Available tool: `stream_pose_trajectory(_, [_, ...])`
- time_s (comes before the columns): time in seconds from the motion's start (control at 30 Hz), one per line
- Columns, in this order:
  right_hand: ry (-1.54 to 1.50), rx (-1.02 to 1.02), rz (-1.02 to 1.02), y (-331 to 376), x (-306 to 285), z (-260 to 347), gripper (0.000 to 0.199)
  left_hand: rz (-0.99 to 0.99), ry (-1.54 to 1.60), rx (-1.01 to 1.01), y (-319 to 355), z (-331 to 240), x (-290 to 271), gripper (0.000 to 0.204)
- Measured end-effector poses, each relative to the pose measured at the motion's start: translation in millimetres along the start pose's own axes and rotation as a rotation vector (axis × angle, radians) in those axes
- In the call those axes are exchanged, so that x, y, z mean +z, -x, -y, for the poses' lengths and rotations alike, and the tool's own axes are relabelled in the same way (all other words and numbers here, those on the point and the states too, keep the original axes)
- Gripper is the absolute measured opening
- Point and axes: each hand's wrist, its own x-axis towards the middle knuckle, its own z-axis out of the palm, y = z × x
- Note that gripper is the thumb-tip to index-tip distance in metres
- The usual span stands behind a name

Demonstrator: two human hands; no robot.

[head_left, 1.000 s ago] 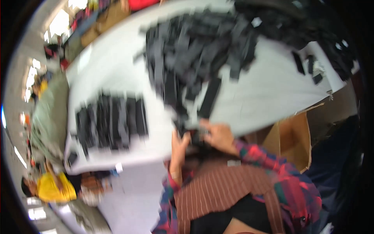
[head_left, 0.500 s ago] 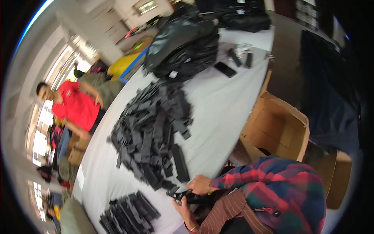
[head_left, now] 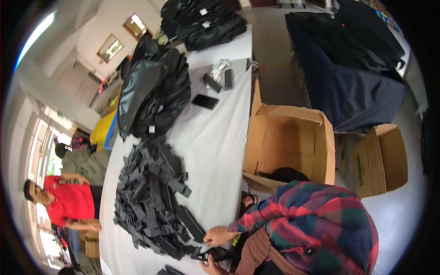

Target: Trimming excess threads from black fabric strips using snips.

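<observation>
My right hand [head_left: 220,235], in a plaid sleeve, is closed at the table's near edge. Its fingers pinch a small grey piece [head_left: 205,248], whose kind is unclear. Just below, my left hand [head_left: 212,266] grips a black strap [head_left: 219,253], with the thumb on top. Both hands work close together over this strap. A long flat black strip [head_left: 190,223] lies beside my right hand. Left of it spreads a big heap of black webbing straps [head_left: 149,197]. More black strips [head_left: 169,270] show at the lower edge, mostly cut off.
Black bags [head_left: 153,91] are piled farther along the white-covered table [head_left: 215,151], near a dark phone [head_left: 205,101] and small black blocks [head_left: 228,79]. An open cardboard box [head_left: 293,142] stands to the right; another box [head_left: 380,160] is beyond. A person in red [head_left: 71,201] stands across the table.
The view has swung right, so the table and heap sit farther left and the row of strips has mostly left the lower edge. Both hands stay together on the strap.
</observation>
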Motion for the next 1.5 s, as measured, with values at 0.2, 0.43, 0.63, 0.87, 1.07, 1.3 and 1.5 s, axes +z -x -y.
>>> stream_pose_trajectory(0.2, [-0.259,0.125,-0.2,3,-6,-10,0.027,-0.003,0.101,0.032,12,-14,25,0.041])
stream_pose_trajectory(0.43, [-0.287,0.192,-0.048,19,-15,10,0.014,-0.002,0.176,-0.052,17,1,15,0.039])
stream_pose_trajectory(0.63, [-0.014,0.042,-0.014,7,-32,15,0.026,-0.01,0.169,0.048,12,-1,11,0.036])
stream_pose_trajectory(0.87, [0.267,-0.069,0.012,15,-47,33,0.023,-0.02,0.306,0.006,8,-1,15,0.039])
stream_pose_trajectory(1.07, [0.527,-0.175,0.144,35,-34,38,0.01,-0.032,0.279,-0.003,19,-3,22,0.042])
stream_pose_trajectory(1.3, [0.735,-0.271,0.141,36,-15,35,0.01,-0.047,0.311,0.021,17,-1,25,0.039])
stream_pose_trajectory(1.5, [0.761,-0.312,0.128,31,-9,36,0.011,-0.045,0.309,0.038,15,-1,23,0.04])
